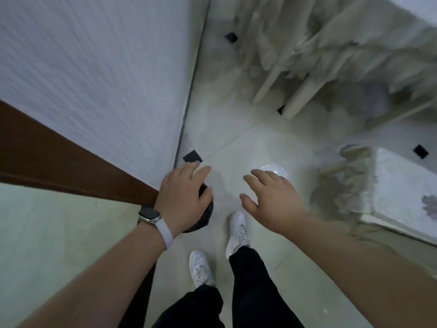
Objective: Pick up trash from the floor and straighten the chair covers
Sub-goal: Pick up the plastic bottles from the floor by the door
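Scanning big to small: floor [236, 147], centre, shows no trash you can make out; chair covers [343, 43], upper right, hang rumpled, blurred, prob. not straightened yet. Black bin [208, 209] under left hand [182, 197]. Left, right hand [272, 202]: both spread, empty.
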{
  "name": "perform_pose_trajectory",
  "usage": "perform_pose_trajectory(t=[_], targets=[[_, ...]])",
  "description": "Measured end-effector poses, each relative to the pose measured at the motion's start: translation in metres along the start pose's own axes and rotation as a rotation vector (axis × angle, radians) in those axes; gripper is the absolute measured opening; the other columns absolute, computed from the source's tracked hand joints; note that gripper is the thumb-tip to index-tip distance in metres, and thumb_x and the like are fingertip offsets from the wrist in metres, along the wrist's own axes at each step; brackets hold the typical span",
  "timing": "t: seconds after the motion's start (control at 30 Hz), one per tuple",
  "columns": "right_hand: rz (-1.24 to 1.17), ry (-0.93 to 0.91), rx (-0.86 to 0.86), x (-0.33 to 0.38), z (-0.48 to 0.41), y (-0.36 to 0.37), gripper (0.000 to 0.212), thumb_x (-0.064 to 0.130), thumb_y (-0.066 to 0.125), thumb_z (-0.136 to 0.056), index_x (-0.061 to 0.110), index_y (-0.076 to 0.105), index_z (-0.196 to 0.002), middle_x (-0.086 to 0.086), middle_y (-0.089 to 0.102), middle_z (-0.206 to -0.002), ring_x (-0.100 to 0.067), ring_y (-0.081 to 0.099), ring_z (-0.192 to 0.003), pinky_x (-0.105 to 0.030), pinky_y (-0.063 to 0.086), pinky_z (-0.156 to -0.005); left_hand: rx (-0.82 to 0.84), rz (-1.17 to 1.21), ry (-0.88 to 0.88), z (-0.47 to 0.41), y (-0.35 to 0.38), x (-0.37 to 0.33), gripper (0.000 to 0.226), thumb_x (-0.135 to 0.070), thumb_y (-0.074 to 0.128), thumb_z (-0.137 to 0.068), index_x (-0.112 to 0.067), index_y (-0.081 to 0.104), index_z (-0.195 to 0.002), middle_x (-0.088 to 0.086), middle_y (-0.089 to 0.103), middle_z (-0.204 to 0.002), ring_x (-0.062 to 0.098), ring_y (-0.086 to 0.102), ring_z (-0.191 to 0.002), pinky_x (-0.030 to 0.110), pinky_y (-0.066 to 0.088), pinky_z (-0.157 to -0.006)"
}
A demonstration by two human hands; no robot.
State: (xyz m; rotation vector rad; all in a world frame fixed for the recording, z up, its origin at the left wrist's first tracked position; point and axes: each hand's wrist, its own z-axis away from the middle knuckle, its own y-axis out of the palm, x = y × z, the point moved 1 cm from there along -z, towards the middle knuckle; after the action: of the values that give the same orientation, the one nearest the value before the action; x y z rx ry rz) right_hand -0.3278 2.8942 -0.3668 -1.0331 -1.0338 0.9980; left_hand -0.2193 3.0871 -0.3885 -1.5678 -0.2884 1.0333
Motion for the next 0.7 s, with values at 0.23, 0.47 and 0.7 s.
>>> perform_pose_trajectory(t=[0.23, 0.47, 0.7], targets=[[0.037, 0.195, -0.191, -0.022, 0.104, -0.098, 0.049, 0.048, 0.045, -0.086, 0.015, 0.065, -0.116, -0.006, 0.064, -0.122, -0.029, 0.061, -0.108, -0.039, 0.047, -0.089, -0.032, 0.027, 0.253, 0.009, -0.055, -0.110, 0.047, -0.031, 0.063, -0.092, -0.017, 0.056, -0.136, 0.011, 0.053, -0.141, 0.031, 0.047, -0.130, 0.045, 0.034, -0.108], [0.104, 0.392, -0.300, -0.075, 0.213, -0.158, 0.047, 0.044, 0.061, -0.084, 0.015, 0.064, -0.120, -0.008, 0.063, -0.124, -0.030, 0.060, -0.112, -0.044, 0.048, -0.092, -0.043, -0.067, 0.595, 0.035, -0.078, -0.246, 0.045, -0.027, 0.074, -0.080, -0.011, 0.067, -0.121, 0.015, 0.063, -0.124, 0.035, 0.061, -0.113, 0.049, 0.048, -0.094], [0.159, 0.534, -0.380, -0.128, 0.366, -0.182, 0.047, 0.047, 0.058, -0.085, 0.016, 0.064, -0.120, -0.006, 0.063, -0.124, -0.029, 0.058, -0.113, -0.042, 0.045, -0.095, -0.078, -0.142, 0.838, 0.084, -0.056, -0.395, 0.043, -0.030, 0.074, -0.080, -0.014, 0.066, -0.119, 0.012, 0.064, -0.122, 0.034, 0.061, -0.110, 0.046, 0.048, -0.091]])
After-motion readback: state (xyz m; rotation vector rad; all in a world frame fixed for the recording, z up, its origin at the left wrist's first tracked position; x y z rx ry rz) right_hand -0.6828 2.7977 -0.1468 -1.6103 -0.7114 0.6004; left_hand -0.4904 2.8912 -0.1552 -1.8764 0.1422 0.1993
